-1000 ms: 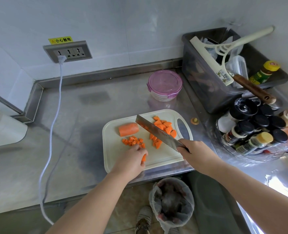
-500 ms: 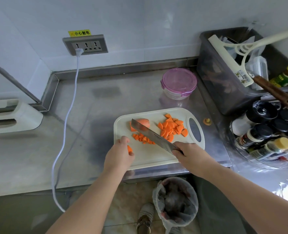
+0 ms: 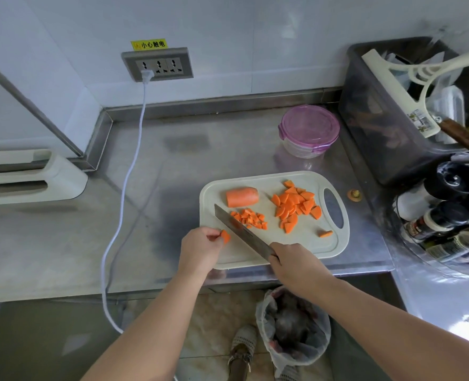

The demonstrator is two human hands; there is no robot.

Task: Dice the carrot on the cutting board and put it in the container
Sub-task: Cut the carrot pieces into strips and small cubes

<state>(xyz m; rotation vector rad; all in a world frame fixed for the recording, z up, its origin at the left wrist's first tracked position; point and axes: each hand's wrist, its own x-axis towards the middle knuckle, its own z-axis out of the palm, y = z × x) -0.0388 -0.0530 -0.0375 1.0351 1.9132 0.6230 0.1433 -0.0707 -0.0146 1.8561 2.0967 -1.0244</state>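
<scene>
A person's left hand pinches a carrot slice between thumb and fingertips at the near left corner of a pale cutting board. The right hand is clenched round the handle of a kitchen knife. The blade slants away from the right hand and passes just beyond the left hand's fingertips. Whether its edge touches the board cannot be told.

Just past the blade lies a small heap of dice, and beyond that an uncut carrot stub. A larger heap of half-moon slices sits ahead of the right hand, well clear of the left. The round container stands on the steel worktop farther out from the right hand, beyond the board, with its purple lid on.

The carrot looks firm and dense, so it should need a decided push of the blade rather than a saw. Single pieces are light and likely damp on their cut faces, so they may skid. A slice is best laid flat and held down at the end away from the blade, with the fingertips tucked back. The stub is round and may roll, so it wants halving first to rest on a flat face. The dice are probably easier scooped on the blade than picked up one by one. The lid must come off first.
</scene>
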